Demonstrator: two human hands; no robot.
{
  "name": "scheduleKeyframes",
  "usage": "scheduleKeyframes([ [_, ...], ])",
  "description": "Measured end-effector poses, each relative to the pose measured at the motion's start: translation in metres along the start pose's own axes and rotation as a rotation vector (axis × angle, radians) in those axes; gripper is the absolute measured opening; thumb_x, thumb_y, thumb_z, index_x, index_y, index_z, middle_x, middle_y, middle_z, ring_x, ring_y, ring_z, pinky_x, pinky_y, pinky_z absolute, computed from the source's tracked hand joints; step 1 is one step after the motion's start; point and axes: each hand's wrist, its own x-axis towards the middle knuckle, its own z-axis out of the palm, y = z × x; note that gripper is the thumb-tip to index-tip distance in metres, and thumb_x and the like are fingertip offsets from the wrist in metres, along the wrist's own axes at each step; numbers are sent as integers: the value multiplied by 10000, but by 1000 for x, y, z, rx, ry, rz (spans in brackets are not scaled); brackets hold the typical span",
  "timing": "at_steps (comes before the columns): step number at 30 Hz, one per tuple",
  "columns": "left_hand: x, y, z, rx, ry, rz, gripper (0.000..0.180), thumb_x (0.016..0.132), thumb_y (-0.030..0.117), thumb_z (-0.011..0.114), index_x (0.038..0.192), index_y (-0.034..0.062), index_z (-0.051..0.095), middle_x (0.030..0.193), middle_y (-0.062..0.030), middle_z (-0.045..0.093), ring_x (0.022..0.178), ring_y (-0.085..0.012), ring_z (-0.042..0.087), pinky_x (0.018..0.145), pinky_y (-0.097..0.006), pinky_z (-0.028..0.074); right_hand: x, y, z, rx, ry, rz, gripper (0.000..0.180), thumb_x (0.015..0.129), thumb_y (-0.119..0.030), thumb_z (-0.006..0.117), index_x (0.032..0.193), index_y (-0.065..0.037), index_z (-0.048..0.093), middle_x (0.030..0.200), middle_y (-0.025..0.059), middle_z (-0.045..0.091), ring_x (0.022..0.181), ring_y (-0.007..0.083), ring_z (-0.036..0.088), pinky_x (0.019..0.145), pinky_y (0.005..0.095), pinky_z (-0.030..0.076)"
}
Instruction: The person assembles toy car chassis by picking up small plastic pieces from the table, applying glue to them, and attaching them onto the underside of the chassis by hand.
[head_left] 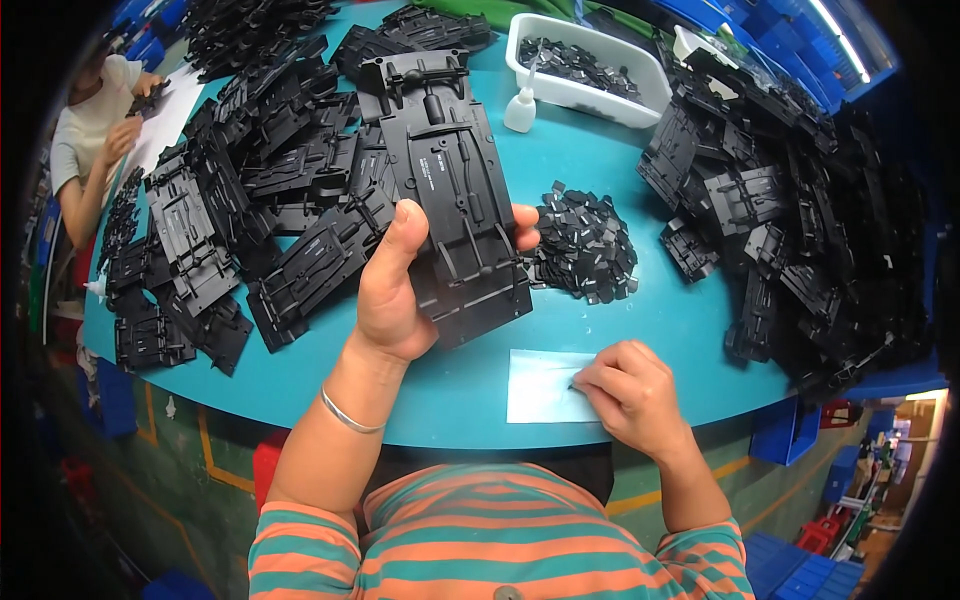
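Note:
My left hand [393,290] grips a long black plastic chassis plate [445,170], thumb across its near part and fingertips round the right edge. The plate is tilted up above the table, its face with moulded axles and a shaft toward me. My right hand [635,395] is closed in a pinch over a white sheet [540,385] near the table's front edge. A small dark piece shows at its fingertips; most of it is hidden. Just beyond the sheet is a heap of small flat black pieces [585,245].
Black chassis plates pile up on the left [300,165] and black moulded parts on the right [745,195] of the teal table [680,340]. A white tub [650,108] of small black parts and a squeeze bottle [520,112] stand at the back. Another person [90,140] works at far left.

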Motion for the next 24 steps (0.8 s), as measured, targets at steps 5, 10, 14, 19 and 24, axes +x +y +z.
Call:
scheduleKeyframes([
  [5, -1, 0, 0, 3, -5, 4, 739, 927, 580, 400, 1253, -77, 486, 1214, -208, 569, 1121, -285, 572, 939, -381, 488, -4, 2, 3, 34, 55, 68, 168, 646, -11, 719, 776, -115, 693, 737, 26, 542, 666, 205, 531, 574, 316, 441],
  [10, 2, -1, -1, 66, 8, -3, 799, 890, 626, 440, 1349, -24, 371, 1247, -276, 520, 1164, -378, 535, 923, -439, 509, -7, 6, -2, 118, 71, 123, 152, 666, -3, 716, 775, -108, 698, 743, 30, 542, 659, 192, 525, 571, 295, 428],
  [14, 0, -1, 1, 4, -14, -2, 737, 925, 581, 405, 1260, -72, 478, 1222, -201, 566, 1122, -274, 572, 921, -378, 499, -6, 1, -9, 591, 160, 425, 69, 762, -7, 698, 796, -63, 677, 758, 20, 573, 619, 118, 514, 548, 238, 411],
  [19, -2, -4, 0, 20, -8, -12, 739, 922, 582, 407, 1258, -72, 480, 1226, -194, 566, 1123, -261, 571, 923, -366, 494, -6, 6, -12, 1353, 205, 795, 43, 839, -64, 645, 856, -40, 614, 751, 32, 584, 599, 88, 496, 514, 209, 385],
  [24, -1, -5, 0, 23, -24, -13, 738, 922, 581, 408, 1248, -76, 491, 1216, -191, 574, 1113, -254, 576, 920, -362, 494, -5, 11, -9, 1756, 154, 874, 67, 877, -117, 589, 868, -51, 578, 748, 46, 568, 598, 94, 478, 493, 201, 374],
])
